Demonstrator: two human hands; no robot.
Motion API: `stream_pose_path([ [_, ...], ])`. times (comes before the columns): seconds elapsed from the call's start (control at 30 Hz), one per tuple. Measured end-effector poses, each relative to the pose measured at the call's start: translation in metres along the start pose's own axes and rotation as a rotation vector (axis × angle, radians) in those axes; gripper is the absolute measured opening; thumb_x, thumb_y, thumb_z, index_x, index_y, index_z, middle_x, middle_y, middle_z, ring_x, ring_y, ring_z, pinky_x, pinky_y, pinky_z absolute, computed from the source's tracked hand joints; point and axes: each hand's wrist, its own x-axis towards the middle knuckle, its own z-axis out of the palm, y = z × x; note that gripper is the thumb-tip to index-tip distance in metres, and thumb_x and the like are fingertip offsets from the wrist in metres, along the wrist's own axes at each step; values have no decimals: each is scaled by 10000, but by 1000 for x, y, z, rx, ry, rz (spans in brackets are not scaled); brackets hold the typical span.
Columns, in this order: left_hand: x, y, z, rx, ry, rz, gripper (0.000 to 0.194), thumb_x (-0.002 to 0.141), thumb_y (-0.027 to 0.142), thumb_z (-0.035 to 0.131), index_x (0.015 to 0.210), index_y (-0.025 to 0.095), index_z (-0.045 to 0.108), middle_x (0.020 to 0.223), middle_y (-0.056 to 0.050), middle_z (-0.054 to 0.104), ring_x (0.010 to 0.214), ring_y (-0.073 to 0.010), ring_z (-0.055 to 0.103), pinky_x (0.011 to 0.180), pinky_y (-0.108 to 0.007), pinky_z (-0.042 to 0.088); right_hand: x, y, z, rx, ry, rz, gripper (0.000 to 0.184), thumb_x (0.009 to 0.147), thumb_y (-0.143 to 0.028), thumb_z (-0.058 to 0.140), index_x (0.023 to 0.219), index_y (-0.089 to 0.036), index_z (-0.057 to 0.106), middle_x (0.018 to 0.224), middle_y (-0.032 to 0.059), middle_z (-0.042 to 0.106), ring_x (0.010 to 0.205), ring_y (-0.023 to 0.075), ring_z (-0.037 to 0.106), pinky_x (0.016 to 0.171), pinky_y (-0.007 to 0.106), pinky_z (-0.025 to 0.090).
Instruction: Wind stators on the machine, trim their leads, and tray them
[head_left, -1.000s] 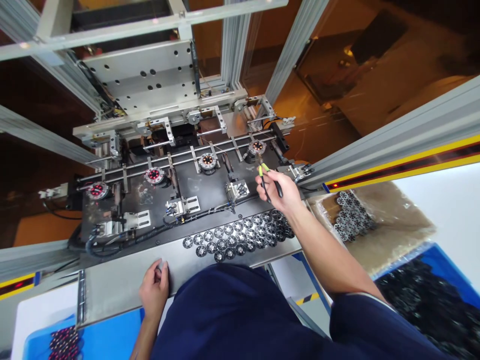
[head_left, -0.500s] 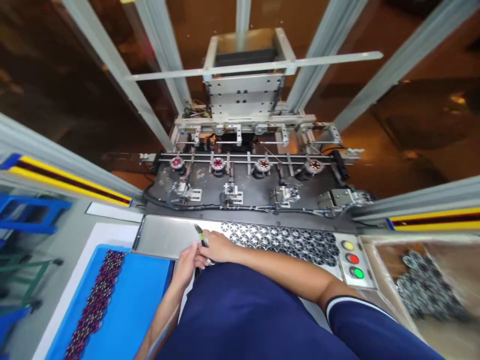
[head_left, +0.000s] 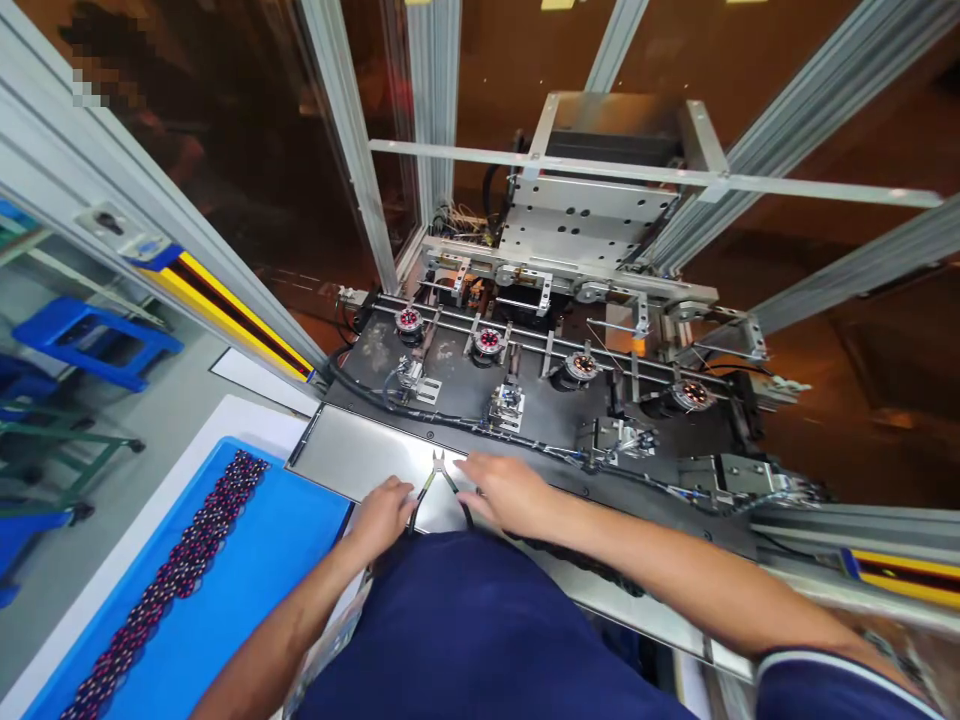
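A pair of diagonal cutters [head_left: 439, 464] points away from me over the metal tray [head_left: 352, 450], jaws parted and handles spread wide. My left hand [head_left: 382, 518] is curled at the left handle, fingertips against its grip. On the other side, my right hand [head_left: 514, 492] has its thumb at the right handle, with the fingers stretched out and apart from the thumb. Dark round parts [head_left: 577, 560] in the tray are mostly hidden below my right forearm.
Beyond the tray stands a machine with several round fixtures [head_left: 488, 342], small clamps and cables. A blue tray [head_left: 300, 520] at left holds rows of red and black round parts [head_left: 184, 560]. Yellow light-curtain bars [head_left: 232, 315] flank the frame; a blue stool [head_left: 94, 335] stands farther left.
My view has swung left. The cutters, earlier bunched between both hands, now have their handles spread. My hands have moved apart, and my right forearm covers the round parts.
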Motion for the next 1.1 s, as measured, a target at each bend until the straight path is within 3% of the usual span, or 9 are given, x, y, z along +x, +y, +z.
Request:
stream_pose_path([
  [0.07, 20, 4, -40, 93, 68, 45, 214, 862, 385, 573, 867, 258, 745, 884, -107, 731, 845, -318, 705, 810, -461, 558, 0, 24, -40, -46, 128, -45, 435, 998, -365, 458, 1364, -165, 580, 1300, 183, 635, 1220, 333, 597, 1055, 518, 481],
  [0.17, 78, 19, -108, 239, 216, 99, 404, 928, 459, 495, 1106, 168, 711, 981, -143, 712, 912, -342, 686, 877, -514, 537, 26, 69, -94, -230, 397, -120, 414, 1003, -342, 426, 1293, -117, 618, 1216, 219, 646, 1168, 359, 601, 979, 561, 509],
  [0.23, 129, 34, -140, 326, 244, 171, 467, 923, 484, 537, 1228, 151, 659, 1097, -151, 689, 1079, -358, 643, 988, -532, 491, 56, 96, -116, -254, 415, -145, 349, 941, -260, 514, 1220, -98, 648, 1208, 235, 640, 1150, 377, 602, 972, 582, 501],
  [0.3, 180, 46, -154, 433, 195, 280, 436, 878, 406, 644, 1237, 160, 657, 1287, -154, 630, 1315, -371, 508, 1120, -535, 393, 87, 116, -124, -253, 399, -178, 316, 849, -207, 616, 1143, -105, 672, 1229, 231, 635, 1156, 379, 603, 995, 576, 492],
  [0.4, 239, 52, -148, 567, 92, 372, 382, 792, 279, 748, 1152, 161, 693, 1425, -156, 548, 1457, -388, 345, 1176, -568, 310, 121, 134, -119, -245, 394, -218, 277, 798, -215, 663, 1061, -131, 680, 1284, 212, 623, 1203, 361, 591, 1032, 555, 480],
  [0.5, 271, 41, -131, 631, 19, 401, 325, 793, 278, 748, 1100, 179, 707, 1456, -146, 523, 1473, -385, 320, 1165, -600, 309, 134, 147, -108, -235, 396, -226, 229, 810, -228, 649, 1020, -141, 676, 1313, 204, 614, 1226, 342, 584, 1040, 545, 480],
  [0.73, 301, 10, -116, 658, -96, 408, 298, 814, 299, 721, 1102, 227, 715, 1461, -127, 513, 1455, -369, 318, 1161, -597, 310, 138, 162, -98, -172, 363, -205, 246, 818, -187, 652, 1052, -119, 686, 1368, 216, 584, 1310, 340, 539, 1114, 514, 440],
  [0.93, 322, 4, -112, 663, -186, 401, 404, 760, 417, 768, 1092, 192, 724, 1436, -143, 541, 1378, -384, 403, 1117, -579, 356, 141, 162, -93, -139, 370, -166, 324, 811, -165, 664, 1134, -148, 658, 1417, 188, 562, 1351, 335, 507, 1133, 497, 422],
  [1.1, 335, 2, -111, 633, -198, 389, 276, 755, 429, 744, 919, 208, 757, 1278, -120, 661, 1286, -363, 497, 1066, -529, 408, 139, 161, -96, -136, 364, -164, 282, 810, -150, 668, 1091, -125, 671, 1408, 212, 556, 1343, 339, 508, 1126, 499, 418],
])
